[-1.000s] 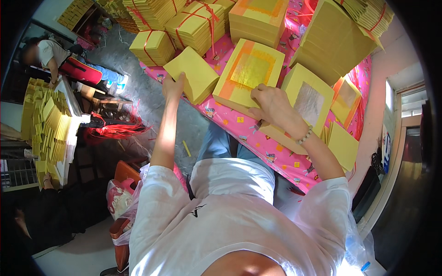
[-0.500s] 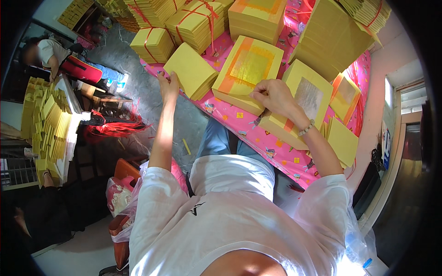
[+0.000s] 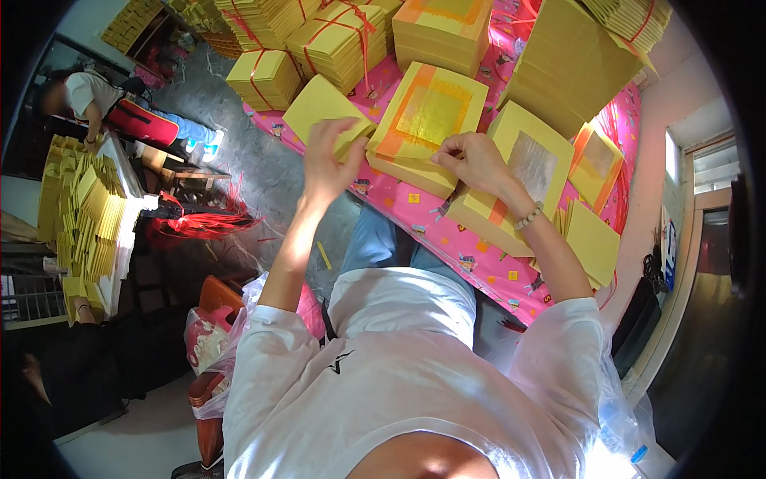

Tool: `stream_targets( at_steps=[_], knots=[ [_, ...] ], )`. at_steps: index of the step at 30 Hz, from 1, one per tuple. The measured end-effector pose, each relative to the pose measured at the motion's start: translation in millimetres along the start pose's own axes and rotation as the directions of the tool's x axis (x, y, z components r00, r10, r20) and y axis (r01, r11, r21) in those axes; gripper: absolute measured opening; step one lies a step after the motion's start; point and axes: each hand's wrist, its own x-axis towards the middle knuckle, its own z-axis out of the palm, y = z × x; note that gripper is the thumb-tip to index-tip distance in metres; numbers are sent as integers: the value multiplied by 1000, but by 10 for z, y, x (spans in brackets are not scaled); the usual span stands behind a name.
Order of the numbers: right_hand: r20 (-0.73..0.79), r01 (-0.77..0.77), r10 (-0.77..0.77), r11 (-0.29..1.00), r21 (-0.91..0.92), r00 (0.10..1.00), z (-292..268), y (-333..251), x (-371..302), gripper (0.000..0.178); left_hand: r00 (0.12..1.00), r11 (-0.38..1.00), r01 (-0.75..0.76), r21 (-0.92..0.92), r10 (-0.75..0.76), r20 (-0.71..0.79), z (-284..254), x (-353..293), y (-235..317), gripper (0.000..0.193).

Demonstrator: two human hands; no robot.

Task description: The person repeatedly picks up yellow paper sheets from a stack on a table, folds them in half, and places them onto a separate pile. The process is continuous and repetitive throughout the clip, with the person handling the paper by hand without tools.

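Observation:
A stack of yellow joss paper sheets [image 3: 383,146], printed with an orange band and a gold square, lies in front of me at the table's near edge. My right hand [image 3: 472,162] pinches the near edge of its top sheet, which lifts slightly there. My left hand [image 3: 329,164] is held open over the near side of a plain yellow paper stack [image 3: 319,108], its thumb close to the printed stack's left corner. Right of my right hand lies another stack with a silver square [image 3: 533,164].
A pink patterned cloth [image 3: 447,227] covers the table. Bundles tied with red string [image 3: 339,48] stand at the back left; a tall paper pile [image 3: 566,76] rises at the back right. Across the grey floor [image 3: 231,128], a person [image 3: 104,100] works at another paper-laden table [image 3: 120,231].
My left hand has moved right, from the plain stack's left side to between the two stacks, and its fingers have spread. My right hand stays at the printed stack's near edge.

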Motion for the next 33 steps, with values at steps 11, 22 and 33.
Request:
stream_targets(
  at_steps=[11,22,33],
  knots=[
    [-216,53,-43,998,41,975,-224,-226,-141,27,932,965,-224,133,173,320,512,196,307,30],
    [-386,177,99,767,617,917,-113,96,-43,87,888,364,460,-810,-179,423,197,249,569,31],
    [-191,175,-44,634,753,981,-87,-334,-225,56,965,777,261,-573,-196,173,197,209,734,33]
  ],
)
